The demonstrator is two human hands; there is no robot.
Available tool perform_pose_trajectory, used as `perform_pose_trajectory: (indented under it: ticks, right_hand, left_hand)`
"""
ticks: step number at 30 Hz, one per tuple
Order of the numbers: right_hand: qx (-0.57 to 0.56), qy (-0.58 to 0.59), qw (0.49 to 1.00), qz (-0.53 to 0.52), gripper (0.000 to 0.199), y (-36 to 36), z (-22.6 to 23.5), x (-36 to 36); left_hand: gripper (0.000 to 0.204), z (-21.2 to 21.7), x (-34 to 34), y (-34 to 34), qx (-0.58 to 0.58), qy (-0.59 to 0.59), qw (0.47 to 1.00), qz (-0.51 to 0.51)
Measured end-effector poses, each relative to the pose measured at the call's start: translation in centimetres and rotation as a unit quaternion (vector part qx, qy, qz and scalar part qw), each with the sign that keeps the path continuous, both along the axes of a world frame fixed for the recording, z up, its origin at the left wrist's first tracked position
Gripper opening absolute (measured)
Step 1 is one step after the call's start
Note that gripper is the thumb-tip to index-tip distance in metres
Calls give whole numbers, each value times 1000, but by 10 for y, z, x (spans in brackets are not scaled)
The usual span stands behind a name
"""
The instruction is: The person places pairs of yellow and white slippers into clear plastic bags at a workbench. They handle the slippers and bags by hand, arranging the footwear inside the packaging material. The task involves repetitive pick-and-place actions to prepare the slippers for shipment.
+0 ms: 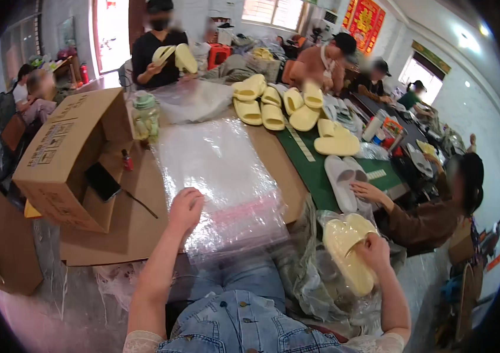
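My left hand (185, 207) rests with curled fingers on the near left part of a stack of clear plastic bags (220, 176) lying on the table. Low at my right side, my right hand (372, 249) grips a pair of pale yellow slippers (344, 247), held over a crumpled clear plastic sack (314, 288). More yellow slippers (273, 109) lie in a pile at the far end of the table. A grey pair (344, 179) sits on the green mat under another person's hand (367, 191).
An open cardboard box (67, 156) stands on its side at left, a dark phone (103, 181) leaning in it. A plastic jar (145, 116) stands behind it. Several people sit around the table; one across holds yellow slippers (174, 57).
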State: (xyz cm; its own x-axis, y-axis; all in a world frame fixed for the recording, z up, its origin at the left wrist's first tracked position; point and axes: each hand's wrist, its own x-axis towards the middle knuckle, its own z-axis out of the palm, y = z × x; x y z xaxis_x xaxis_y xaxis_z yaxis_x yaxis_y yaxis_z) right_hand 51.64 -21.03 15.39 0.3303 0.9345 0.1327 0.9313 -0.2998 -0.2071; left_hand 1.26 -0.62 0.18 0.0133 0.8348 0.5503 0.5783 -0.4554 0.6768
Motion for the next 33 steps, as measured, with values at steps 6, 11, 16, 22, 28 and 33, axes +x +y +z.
perform_pose_trajectory:
  ticks: [6, 11, 16, 22, 28, 33]
  right_hand:
    - [-227, -132, 963, -63, 38, -23, -40, 77]
    - [-217, -110, 962, -121, 42, 20, -137, 125]
    - [-158, 60, 976, -140, 53, 81, -261, 81]
    - [-168, 114, 970, -136, 47, 125, -335, -12]
    - [-170, 117, 977, 59, 41, 125, -324, 43]
    - [-334, 429, 839, -13, 33, 103, -131, 76]
  left_hand:
    - [16, -3, -5, 4, 29, 11, 999, -9]
    - [15, -3, -1, 7, 16, 5, 1000, -26]
    - [15, -8, -8, 8, -13, -1, 999, -32]
    - [13, 3, -3, 2, -20, -1, 999, -36]
    - [12, -2, 0, 7, -17, -12, 998, -54]
    - [11, -3, -6, 1, -18, -11, 999, -28]
